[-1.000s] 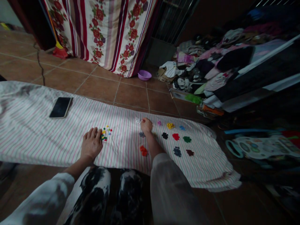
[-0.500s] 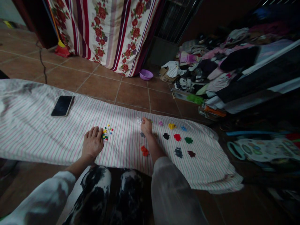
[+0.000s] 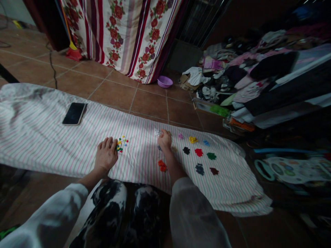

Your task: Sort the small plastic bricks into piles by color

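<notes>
My left hand (image 3: 106, 154) lies flat on the striped cloth (image 3: 90, 141), its fingertips at a loose scatter of small mixed-colour pieces (image 3: 125, 145). My right hand (image 3: 165, 138) is closed in a pinch beside the small white pile (image 3: 157, 132); anything between its fingertips is too small to make out. Near that wrist lie a grey pile (image 3: 159, 148), partly covered by the hand, and an orange pile (image 3: 162, 165). Further right are single-colour piles: pink (image 3: 180, 136), yellow (image 3: 192, 139), light blue (image 3: 206, 142), black (image 3: 186, 150), red (image 3: 199, 152), green (image 3: 211, 156), dark grey (image 3: 199, 168) and dark red (image 3: 214, 171).
A phone (image 3: 74, 113) rests on the cloth to the left. Beyond the cloth, a purple basin (image 3: 164, 82) stands on the tiled floor before a floral curtain (image 3: 124, 34). Heaped clothes (image 3: 232, 69) fill the right side, and a red broom (image 3: 73, 53) leans at far left.
The whole view has shifted slightly, moving the scene a little to the right. Both hands keep nearly the same places on the cloth, the right one still pinched by the white pile.
</notes>
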Motion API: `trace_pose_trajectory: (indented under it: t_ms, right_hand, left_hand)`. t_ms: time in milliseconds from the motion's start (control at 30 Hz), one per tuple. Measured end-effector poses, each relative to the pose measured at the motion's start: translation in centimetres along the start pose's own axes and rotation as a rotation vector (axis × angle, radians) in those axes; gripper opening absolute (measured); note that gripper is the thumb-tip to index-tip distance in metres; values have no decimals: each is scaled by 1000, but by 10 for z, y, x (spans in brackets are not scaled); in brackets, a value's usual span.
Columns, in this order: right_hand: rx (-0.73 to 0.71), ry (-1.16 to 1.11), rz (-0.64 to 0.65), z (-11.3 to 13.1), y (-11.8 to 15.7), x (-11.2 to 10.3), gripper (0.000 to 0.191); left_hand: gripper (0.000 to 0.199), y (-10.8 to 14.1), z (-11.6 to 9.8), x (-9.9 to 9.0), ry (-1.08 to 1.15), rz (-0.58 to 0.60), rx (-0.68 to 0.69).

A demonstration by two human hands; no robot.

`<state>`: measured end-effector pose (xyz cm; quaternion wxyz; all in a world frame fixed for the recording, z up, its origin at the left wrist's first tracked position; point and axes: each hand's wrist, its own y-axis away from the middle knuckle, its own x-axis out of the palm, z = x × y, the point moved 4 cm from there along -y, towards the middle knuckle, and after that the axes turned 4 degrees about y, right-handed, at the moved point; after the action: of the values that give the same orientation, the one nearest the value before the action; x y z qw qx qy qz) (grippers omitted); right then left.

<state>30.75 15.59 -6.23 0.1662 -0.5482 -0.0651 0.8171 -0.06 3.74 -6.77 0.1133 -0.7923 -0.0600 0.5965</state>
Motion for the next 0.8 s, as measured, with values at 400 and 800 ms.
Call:
trace_pose_trajectory:
  t_ms: [400,800]
  right_hand:
    - [-259,-374,204,93,74,13,33]
    - [-339,-401,397,128,119,37,25]
  left_hand:
    - [47,-1,2,0,6,-18,-7]
    - [49,-4,0,-5,53,-4,-44]
